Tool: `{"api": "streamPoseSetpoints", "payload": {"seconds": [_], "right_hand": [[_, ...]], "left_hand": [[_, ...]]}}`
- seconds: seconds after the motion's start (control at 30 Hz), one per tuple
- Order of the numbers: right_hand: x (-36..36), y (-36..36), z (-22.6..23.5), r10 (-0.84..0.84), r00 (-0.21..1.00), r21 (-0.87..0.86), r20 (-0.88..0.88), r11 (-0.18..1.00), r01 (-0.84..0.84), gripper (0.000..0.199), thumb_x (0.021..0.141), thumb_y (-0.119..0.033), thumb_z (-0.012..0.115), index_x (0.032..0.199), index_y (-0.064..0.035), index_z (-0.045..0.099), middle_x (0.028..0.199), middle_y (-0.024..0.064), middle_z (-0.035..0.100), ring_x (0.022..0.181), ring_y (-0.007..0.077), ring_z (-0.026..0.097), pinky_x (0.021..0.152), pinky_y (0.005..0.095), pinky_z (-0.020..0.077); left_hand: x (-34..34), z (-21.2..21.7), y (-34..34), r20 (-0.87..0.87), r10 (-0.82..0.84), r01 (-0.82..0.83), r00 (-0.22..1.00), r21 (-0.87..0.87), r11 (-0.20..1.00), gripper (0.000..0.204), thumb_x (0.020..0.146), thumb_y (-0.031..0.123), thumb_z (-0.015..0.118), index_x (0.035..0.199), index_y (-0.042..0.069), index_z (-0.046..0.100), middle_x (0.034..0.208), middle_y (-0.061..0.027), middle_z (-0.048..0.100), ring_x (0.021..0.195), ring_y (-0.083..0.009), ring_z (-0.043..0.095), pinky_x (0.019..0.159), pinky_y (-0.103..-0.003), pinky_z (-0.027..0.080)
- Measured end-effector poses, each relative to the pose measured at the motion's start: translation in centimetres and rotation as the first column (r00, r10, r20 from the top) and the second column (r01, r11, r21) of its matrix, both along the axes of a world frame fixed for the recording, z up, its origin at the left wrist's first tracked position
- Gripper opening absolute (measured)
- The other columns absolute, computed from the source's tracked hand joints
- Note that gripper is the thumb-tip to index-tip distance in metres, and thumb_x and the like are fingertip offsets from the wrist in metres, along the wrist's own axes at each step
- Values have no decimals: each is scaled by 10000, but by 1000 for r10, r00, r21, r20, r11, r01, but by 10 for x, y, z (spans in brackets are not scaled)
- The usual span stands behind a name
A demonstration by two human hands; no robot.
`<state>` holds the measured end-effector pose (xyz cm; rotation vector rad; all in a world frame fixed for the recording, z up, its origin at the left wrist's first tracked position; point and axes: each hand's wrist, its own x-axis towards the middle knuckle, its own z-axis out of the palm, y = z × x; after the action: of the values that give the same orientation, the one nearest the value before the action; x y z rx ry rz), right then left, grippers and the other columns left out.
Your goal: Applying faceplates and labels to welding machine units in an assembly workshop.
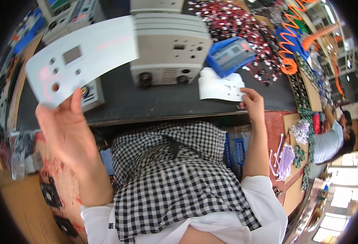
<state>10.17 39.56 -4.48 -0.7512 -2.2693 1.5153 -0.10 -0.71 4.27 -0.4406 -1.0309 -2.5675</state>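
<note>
My left hand point(67, 126) is raised and holds a long pale panel sticker point(81, 57) by its lower left corner; the sheet has a rectangular window, several round holes and pink print. It hangs in front of a grey box-shaped machine point(170, 51) with two round sockets on its front. My right hand point(251, 103) pinches the near right edge of a white stack of similar sheets point(221, 87) lying on the dark workbench point(166, 103).
A blue tray point(229, 55) lies beyond the white stack, with a pile of red and black wired parts point(236, 24) behind it. Orange coiled hoses point(293, 36) hang at the right. More grey machines point(71, 16) stand at the back left. Another person point(333, 138) sits far right.
</note>
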Motion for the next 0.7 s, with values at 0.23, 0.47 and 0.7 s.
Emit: {"api": "streamPoseSetpoints", "payload": {"seconds": [0.23,0.47,0.7], "right_hand": [[-19,17,4,-30,997,63,71,998,25,237,729,20,469,927,54,596,616,39,538,501,82,529,472,205,451],[-23,-4,23,-213,969,796,122,605,33,198,716,-128,631,911,-123,600,885,103,521,808,235,560,689,285,460],[-25,-152,76,496,597,198,-630,846,-495,211,630,-29,702,802,-13,581,824,78,579,721,172,556,645,276,440]], "left_hand": [[15,16,27,-127,227,-248,966,-195,949,268,921,213,312,1070,0,378,1186,-187,414,1026,-323,486,914,-463,391],[21,-1,40,-374,356,-455,856,-222,862,256,912,244,324,1026,27,395,1195,-204,383,1090,-360,438,928,-490,371],[26,-29,75,-753,16,-547,658,-464,697,212,764,142,612,924,61,498,1170,-195,306,1122,-414,370,918,-481,356]]}}
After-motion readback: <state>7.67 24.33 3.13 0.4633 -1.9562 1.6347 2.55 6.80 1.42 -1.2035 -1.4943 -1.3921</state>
